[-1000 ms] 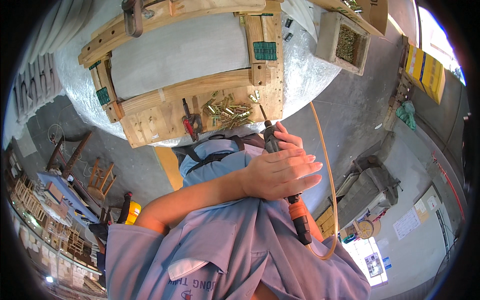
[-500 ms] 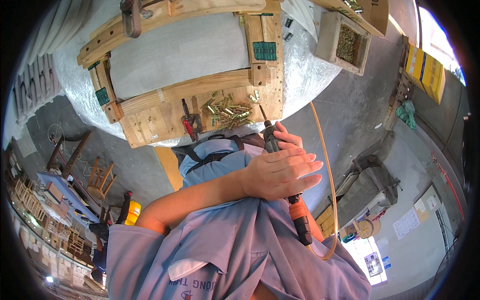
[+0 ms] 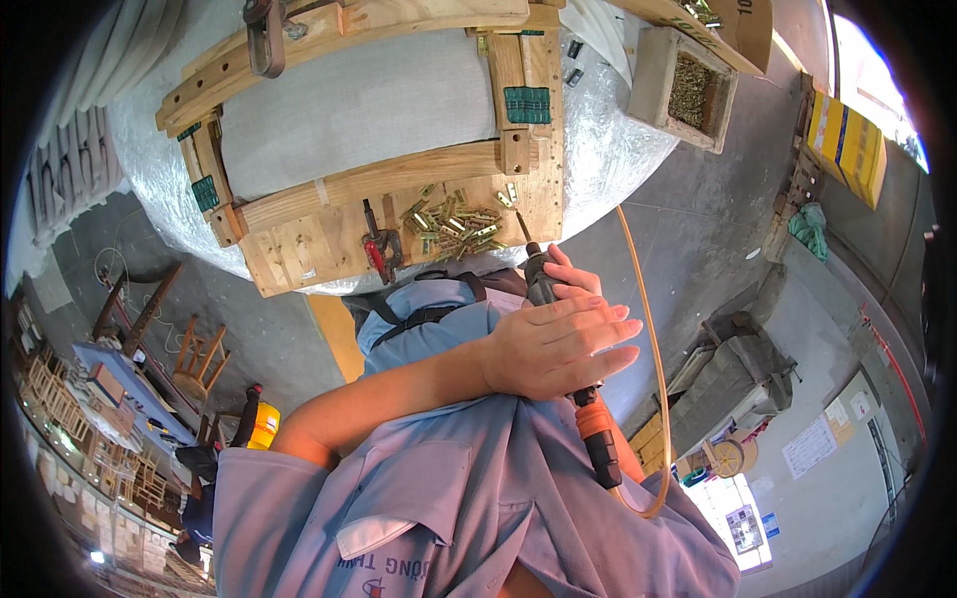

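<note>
My right hand point(image 3: 578, 277) is wrapped round a black and orange air screwdriver point(image 3: 600, 446), whose thin bit points away from me at the near right corner of a wooden board point(image 3: 548, 214). Across the tool and the right hand lies my left hand point(image 3: 558, 349), fingers stretched out; it covers the tool's middle. A pale hose point(image 3: 653, 349) runs from the tool's rear end. Beyond the bit is a heap of small brass-coloured metal pieces point(image 3: 454, 224), a couple lying apart near the tip. A red-handled toggle clamp point(image 3: 377, 249) stands left of the heap.
On the board sits a curved wooden frame point(image 3: 369, 171) around a grey panel point(image 3: 359, 95), with green pads at its sides. A dark metal clamp point(image 3: 264, 40) hangs over its far rail. At far right stands a tray of small screws point(image 3: 688, 90) beside a cardboard box point(image 3: 743, 30).
My hands and the screwdriver stay almost still. In the background at lower left, another person has shifted slightly.
</note>
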`<state>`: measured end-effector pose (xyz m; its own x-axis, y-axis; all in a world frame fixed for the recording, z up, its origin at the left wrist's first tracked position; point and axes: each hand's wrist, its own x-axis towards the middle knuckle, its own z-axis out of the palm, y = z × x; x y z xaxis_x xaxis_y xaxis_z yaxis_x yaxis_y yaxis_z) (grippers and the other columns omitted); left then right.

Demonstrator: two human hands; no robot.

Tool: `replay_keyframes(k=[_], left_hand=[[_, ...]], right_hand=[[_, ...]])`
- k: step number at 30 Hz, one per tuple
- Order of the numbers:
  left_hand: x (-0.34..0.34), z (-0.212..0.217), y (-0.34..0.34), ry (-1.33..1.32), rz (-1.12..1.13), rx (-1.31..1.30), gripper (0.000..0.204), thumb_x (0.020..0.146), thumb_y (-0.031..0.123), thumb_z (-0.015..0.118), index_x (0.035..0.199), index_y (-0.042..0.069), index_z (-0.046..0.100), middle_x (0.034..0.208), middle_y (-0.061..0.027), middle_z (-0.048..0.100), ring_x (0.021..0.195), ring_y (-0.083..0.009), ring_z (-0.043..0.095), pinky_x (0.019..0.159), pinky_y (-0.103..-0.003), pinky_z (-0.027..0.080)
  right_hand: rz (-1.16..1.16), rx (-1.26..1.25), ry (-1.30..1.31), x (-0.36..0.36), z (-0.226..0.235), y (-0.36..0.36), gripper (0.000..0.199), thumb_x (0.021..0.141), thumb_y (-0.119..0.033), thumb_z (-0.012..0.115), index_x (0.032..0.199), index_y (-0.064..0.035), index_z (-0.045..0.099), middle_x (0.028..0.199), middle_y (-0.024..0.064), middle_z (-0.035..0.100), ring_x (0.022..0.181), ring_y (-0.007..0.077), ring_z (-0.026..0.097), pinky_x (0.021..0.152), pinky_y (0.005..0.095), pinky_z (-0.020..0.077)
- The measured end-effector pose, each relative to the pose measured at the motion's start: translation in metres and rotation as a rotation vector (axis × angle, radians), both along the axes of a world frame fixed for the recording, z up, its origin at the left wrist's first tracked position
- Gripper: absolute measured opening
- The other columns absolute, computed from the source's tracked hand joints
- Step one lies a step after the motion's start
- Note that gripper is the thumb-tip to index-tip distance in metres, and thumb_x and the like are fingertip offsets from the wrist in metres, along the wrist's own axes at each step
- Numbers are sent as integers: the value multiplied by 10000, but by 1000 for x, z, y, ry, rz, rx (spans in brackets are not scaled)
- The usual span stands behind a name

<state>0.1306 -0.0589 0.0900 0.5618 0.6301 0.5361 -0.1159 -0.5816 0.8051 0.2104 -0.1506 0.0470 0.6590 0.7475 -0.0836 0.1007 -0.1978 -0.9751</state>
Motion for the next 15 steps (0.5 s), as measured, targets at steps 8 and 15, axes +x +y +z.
replay_keyframes(k=[8, 15], left_hand=[[-1, 0, 1, 6, -15, -9, 403, 1009, 112, 656, 1409, 99, 602, 1384, -121, 733, 1232, -266, 723, 1142, -420, 539], [1, -3, -1, 5, 19, 28, 394, 1014, 130, 655, 1404, 102, 605, 1368, -127, 742, 1225, -274, 727, 1139, -425, 541]], right_hand=[[-39, 132, -39, 1, -21, -10, 144, 1051, -131, 686, 1078, 3, 643, 1091, 178, 737, 944, 297, 754, 924, 542, 675], [60, -199, 110, 6, 6, -15, 183, 1090, -135, 503, 1121, -6, 629, 1240, 141, 689, 1247, 291, 665, 1237, 631, 451]])
